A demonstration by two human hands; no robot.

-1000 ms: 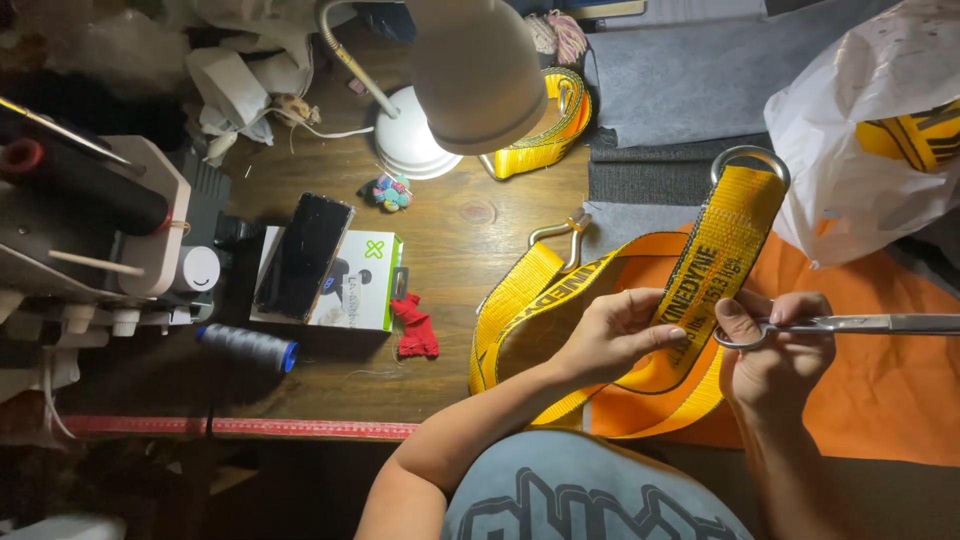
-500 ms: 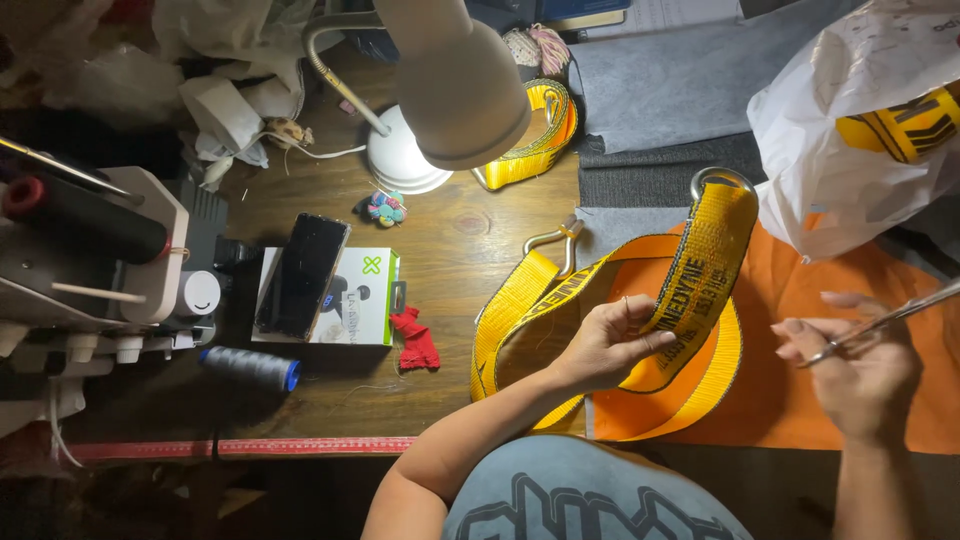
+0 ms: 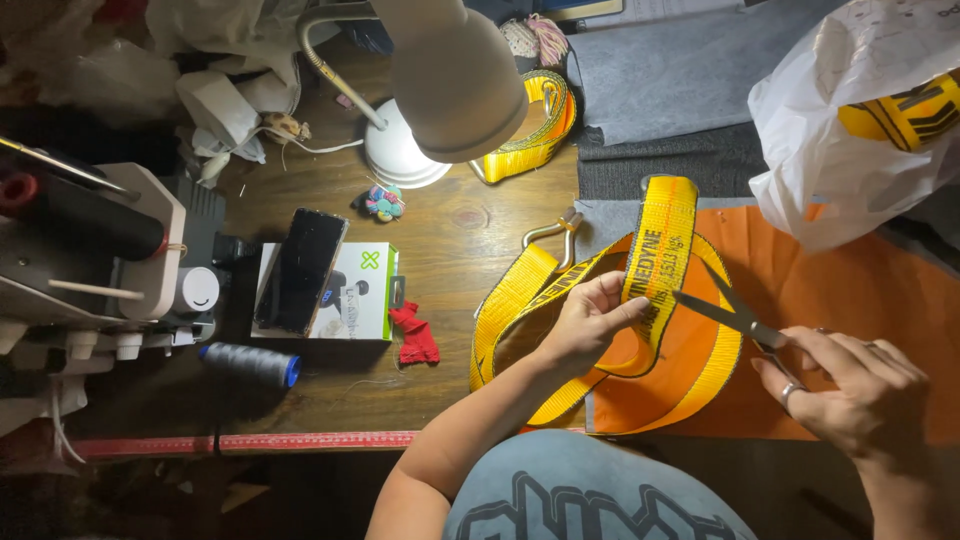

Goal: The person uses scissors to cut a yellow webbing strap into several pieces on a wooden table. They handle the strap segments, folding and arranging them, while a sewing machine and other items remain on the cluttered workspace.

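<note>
Left hand [image 3: 590,322]: fingers pinch the yellow strap [image 3: 655,262], which lies looped over orange cloth [image 3: 850,300].
Right hand [image 3: 850,385]: fingers curled through the handles of the scissors [image 3: 730,310], blades parted, tips just beside the strap.
Nearby: lamp [image 3: 450,75], phone [image 3: 300,270].

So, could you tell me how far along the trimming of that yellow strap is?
In hand: the left hand pinches the yellow strap upright, and the right hand holds open scissors with the blades beside the strap, not yet closed on it. Looking finished: another strap lies rolled by the lamp base. Left: the cut itself; no trimmed scraps are visible.
</note>
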